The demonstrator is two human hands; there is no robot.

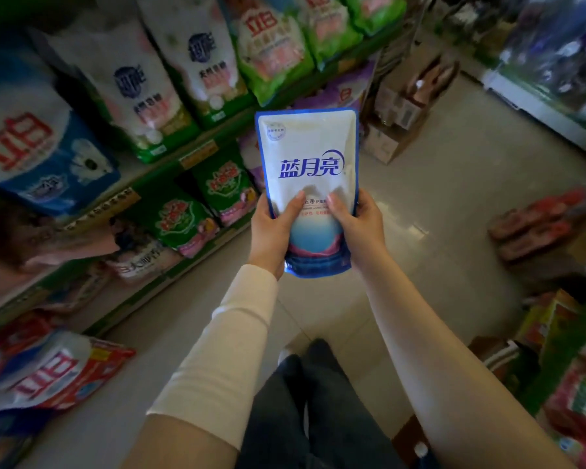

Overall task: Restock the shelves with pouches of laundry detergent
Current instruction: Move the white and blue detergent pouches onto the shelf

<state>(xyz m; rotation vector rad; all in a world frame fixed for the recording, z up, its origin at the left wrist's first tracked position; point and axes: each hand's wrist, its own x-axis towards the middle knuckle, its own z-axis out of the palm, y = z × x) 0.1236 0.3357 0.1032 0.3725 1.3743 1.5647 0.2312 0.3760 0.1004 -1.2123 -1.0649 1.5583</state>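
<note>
- The pouch [307, 170] was held up in mid-air over the aisle floor [447, 204], just right of the shelves [230, 128] and not touching them.
- Both hands gripped its lower half: the left hand [271, 231] wrapped the left edge and the right hand [361, 221] the right edge. The thumbs [294, 205] pressed on the printed face, and the fingers behind were mostly hidden.
- The step in hand looked like carrying the pouch to a slot, with nothing yet placed.
- To do it well, the two-handed hold low down probably suited a soft, liquid-filled pack, since the weight sits near the base and the top could flop if it were pinched high.
- A gap should be picked among the bags [132, 86] before reaching, as the rows looked packed and the frame showed no free slot.
- It would be best set down base first, with the face kept outward to match the neighbours.
- The pouch stood upright, its long axis running from the base near the wrists to the sealed top, away from the person.
- The top pointed up and forward, the label faced the camera, and the pouch was only slightly tilted.
</note>
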